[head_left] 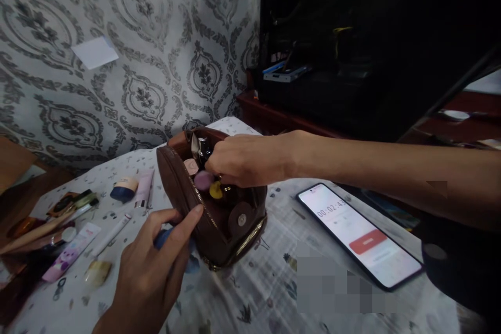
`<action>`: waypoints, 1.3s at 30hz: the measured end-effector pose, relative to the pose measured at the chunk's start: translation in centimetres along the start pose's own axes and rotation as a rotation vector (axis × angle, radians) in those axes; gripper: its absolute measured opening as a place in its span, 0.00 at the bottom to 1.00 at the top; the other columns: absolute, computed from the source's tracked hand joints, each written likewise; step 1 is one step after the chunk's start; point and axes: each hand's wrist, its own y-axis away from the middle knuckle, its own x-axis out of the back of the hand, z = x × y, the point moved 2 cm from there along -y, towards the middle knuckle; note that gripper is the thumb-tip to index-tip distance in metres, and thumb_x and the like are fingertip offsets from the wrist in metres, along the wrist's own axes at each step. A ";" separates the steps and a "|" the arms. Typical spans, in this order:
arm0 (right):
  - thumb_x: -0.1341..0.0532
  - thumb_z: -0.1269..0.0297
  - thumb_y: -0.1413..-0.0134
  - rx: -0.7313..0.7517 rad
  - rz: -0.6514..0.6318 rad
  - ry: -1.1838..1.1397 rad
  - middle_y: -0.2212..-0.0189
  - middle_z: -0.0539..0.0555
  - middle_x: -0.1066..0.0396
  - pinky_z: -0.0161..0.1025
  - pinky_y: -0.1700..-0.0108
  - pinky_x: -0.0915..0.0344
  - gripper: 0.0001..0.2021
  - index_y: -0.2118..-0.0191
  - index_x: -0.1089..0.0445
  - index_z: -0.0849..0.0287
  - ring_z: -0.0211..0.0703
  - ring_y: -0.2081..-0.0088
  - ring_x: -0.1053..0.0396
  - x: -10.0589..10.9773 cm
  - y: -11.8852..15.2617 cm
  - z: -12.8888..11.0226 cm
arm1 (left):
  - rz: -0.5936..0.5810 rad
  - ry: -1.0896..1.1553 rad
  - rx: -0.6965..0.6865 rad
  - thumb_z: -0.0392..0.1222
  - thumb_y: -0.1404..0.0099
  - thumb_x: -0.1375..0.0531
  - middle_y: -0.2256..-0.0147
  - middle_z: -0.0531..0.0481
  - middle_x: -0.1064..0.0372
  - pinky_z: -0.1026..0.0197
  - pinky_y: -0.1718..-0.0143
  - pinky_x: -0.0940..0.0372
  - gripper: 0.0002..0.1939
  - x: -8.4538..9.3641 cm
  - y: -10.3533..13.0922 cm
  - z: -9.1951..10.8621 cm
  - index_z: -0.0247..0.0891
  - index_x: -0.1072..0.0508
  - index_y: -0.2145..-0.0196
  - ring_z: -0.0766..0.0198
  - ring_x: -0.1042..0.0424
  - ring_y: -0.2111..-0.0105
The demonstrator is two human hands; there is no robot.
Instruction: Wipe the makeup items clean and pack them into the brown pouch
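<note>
A brown zippered cosmetic bag stands unzipped on the cloth. My left hand is closed at its near left side, fingertips on the zipper edge; something blue shows behind these fingers. My right hand reaches into the bag from the right, fingers curled down; what they hold, if anything, is hidden. Around them inside the bag are a dark shiny item, a pale pink round piece, a mauve rounded item and a yellow one. A flap with a round metal snap hangs at the right.
To the left lie a navy-and-beige jar, a pink tube, a white-pink tube, a thin white stick, a small bottle and other cosmetics. A phone showing a timer lies right. A large dark screen stands behind.
</note>
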 end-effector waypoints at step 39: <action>0.42 0.69 0.39 -0.132 0.343 0.073 0.67 0.53 0.25 0.33 0.69 0.46 0.07 0.63 0.26 0.60 0.36 0.70 0.32 3.2 1.1 -1.0 | 0.010 -0.012 0.024 0.32 0.29 0.50 0.57 0.43 0.35 0.65 0.72 0.35 0.21 -0.1 0.0 0.8 0.39 0.35 0.41 0.65 0.30 0.67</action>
